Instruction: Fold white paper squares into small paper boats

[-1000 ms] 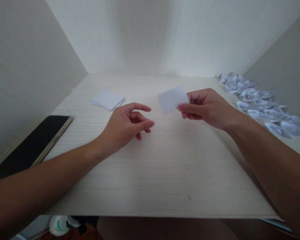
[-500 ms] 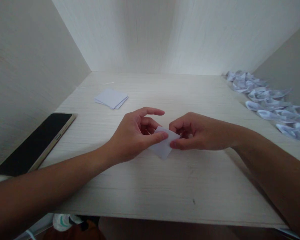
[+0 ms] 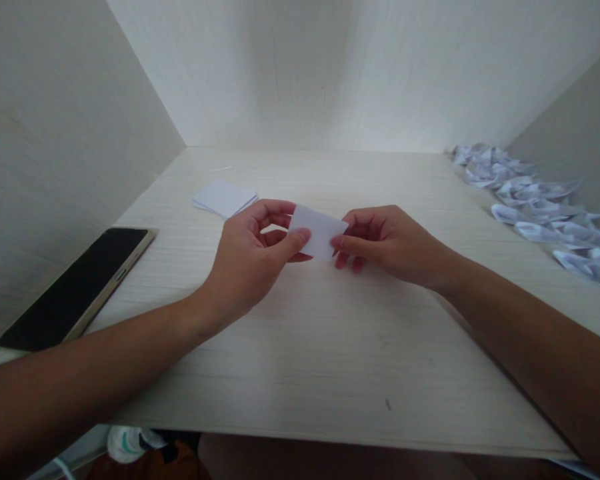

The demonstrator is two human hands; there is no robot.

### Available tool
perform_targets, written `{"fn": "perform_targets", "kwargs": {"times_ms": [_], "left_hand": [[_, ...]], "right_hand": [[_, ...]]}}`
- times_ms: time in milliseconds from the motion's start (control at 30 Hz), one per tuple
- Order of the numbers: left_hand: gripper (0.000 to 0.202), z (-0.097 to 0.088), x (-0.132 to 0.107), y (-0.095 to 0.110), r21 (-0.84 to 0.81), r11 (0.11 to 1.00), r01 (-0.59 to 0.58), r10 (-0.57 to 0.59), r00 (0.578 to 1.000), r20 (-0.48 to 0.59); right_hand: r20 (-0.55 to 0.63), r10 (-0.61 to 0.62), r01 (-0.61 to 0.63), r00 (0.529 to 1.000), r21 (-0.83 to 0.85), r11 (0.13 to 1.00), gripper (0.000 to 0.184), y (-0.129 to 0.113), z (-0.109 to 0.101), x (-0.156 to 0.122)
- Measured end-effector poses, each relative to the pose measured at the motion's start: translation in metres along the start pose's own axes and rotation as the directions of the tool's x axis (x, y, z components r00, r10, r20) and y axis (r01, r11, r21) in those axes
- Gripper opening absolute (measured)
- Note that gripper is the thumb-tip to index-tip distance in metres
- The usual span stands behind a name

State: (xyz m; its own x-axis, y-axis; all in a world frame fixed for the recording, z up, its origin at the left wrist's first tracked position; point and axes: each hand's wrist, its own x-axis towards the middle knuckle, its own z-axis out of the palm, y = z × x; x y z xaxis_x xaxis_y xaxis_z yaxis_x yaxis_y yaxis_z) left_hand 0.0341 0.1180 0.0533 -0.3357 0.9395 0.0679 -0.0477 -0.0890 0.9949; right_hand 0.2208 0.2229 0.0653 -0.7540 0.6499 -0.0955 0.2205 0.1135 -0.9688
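A small white piece of paper (image 3: 320,231) is held up above the tabletop between my two hands. My left hand (image 3: 260,250) pinches its left side, thumb on the near face and fingers behind. At the paper's right edge, my right hand (image 3: 380,241) grips with thumb in front and fingertips behind, the lower fingers hanging below. Whether the sheet is folded cannot be made out. Beyond my left hand lies a small stack of white paper squares (image 3: 224,195), partly covered by that hand.
A phone (image 3: 75,290) with a dark screen lies at the left by the side wall. Several folded white paper pieces (image 3: 540,200) line the right side of the pale table (image 3: 300,373). Panels rise at the back and both sides.
Both hands have lifted the paper up and away from me. The paper has turned from a corner-down diamond to a more level rectangle. My right hand's fingers have shifted along its right edge.
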Motion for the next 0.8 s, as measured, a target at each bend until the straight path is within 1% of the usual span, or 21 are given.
{"fn": "perform_targets", "kwargs": {"times_ms": [133,200,267,300,400,433,467,567,667,733,800], "left_hand": [[0.024,0.000,-0.001,-0.001,0.015,1.000,0.021,-0.021,1.000,-0.003],[0.024,-0.001,0.000,-0.001,0.011,1.000,0.007,-0.007,1.000,-0.007],[0.024,-0.001,0.000,0.000,-0.019,1.000,-0.006,0.006,1.000,-0.020],[0.023,-0.001,0.000,0.001,-0.043,0.999,-0.007,0.006,1.000,-0.026],[0.019,0.000,0.001,0.003,-0.100,0.995,0.027,-0.029,0.999,-0.024],[0.018,0.000,0.001,0.004,-0.104,0.994,0.043,-0.046,0.999,-0.020],[0.017,0.000,0.002,0.004,-0.103,0.993,0.061,-0.063,0.998,-0.018],[0.018,0.000,0.003,0.003,-0.103,0.990,0.099,-0.101,0.995,-0.017],[0.020,0.000,0.004,0.004,-0.105,0.989,0.099,-0.101,0.995,-0.012],[0.020,0.000,0.004,0.004,-0.096,0.992,0.083,-0.085,0.996,-0.017],[0.020,0.001,0.004,0.005,-0.087,0.994,0.063,-0.066,0.997,-0.027]], "right_hand": [[-0.046,-0.015,0.016,0.999,0.027,1.000,0.034,0.003,0.002,0.002],[-0.042,-0.028,0.030,0.999,0.035,0.999,0.032,0.003,0.001,0.001],[-0.019,-0.049,0.050,0.999,0.084,0.995,0.027,0.002,-0.001,0.000],[-0.005,-0.066,0.066,0.998,0.114,0.991,0.029,0.001,-0.002,-0.001],[0.001,-0.146,0.144,0.989,0.138,0.980,0.050,-0.001,-0.006,-0.003],[-0.004,-0.177,0.176,0.984,0.115,0.978,0.052,-0.001,-0.006,-0.004],[-0.015,-0.209,0.210,0.978,0.078,0.975,0.050,-0.001,-0.005,-0.005],[-0.070,-0.306,0.296,0.950,-0.124,0.947,0.030,0.000,-0.001,-0.006],[-0.103,-0.383,0.325,0.918,-0.356,0.876,0.019,0.004,0.004,-0.007],[-0.096,-0.430,0.348,0.898,-0.444,0.826,0.018,0.007,0.005,-0.007],[-0.078,-0.482,0.388,0.873,-0.487,0.782,0.018,0.008,0.005,-0.008]]}}
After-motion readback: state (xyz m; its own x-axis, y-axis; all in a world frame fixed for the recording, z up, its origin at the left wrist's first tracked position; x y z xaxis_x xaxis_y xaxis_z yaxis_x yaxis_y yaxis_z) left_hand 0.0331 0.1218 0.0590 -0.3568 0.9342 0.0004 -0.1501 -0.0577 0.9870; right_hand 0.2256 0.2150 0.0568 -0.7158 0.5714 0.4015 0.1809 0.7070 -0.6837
